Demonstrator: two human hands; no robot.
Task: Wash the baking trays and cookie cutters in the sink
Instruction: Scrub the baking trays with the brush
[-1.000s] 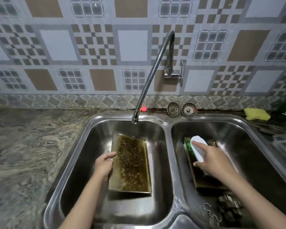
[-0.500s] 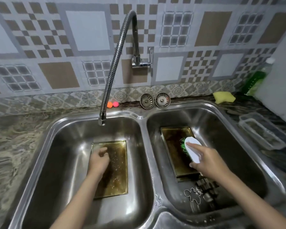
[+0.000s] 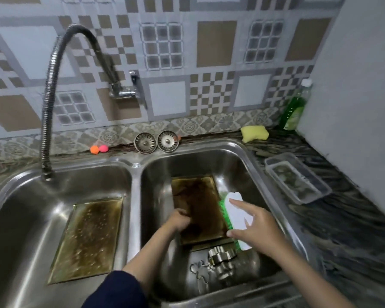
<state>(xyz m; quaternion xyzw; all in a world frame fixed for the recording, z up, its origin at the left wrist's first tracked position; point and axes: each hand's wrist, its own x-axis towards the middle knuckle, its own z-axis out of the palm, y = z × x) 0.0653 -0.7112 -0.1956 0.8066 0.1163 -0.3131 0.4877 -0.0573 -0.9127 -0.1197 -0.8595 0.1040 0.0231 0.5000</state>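
Right now the right hand (image 3: 257, 230) is gripping a white scrubbing brush (image 3: 238, 215) with green bristles, its forefinger lying straight along the back and the thumb curling under the near side; the brush is touching the right edge of the stained baking tray (image 3: 200, 210) lying in the right basin (image 3: 251, 172). The left hand (image 3: 180, 220) is curling its fingers over that tray's left edge, though blur is hiding how tightly. At six o'clock from this tray, metal cookie cutters (image 3: 222, 257) are sitting on the basin floor, some stacked, some flat wire outlines. A second baking tray (image 3: 87, 238) is lying flat in the left basin (image 3: 20, 196), untouched, with the flexible tap hose (image 3: 47, 107) hanging above its ten o'clock corner. Behind the divider two drain strainers (image 3: 156, 142) are leaning against the wall, with two small orange and pink balls (image 3: 99, 149) to their nine o'clock. At two o'clock from the sink a yellow sponge (image 3: 254, 133) and a green liquid bottle (image 3: 295, 107) are standing; its label is unreadable. A clear plastic container (image 3: 298, 177) is resting at three o'clock
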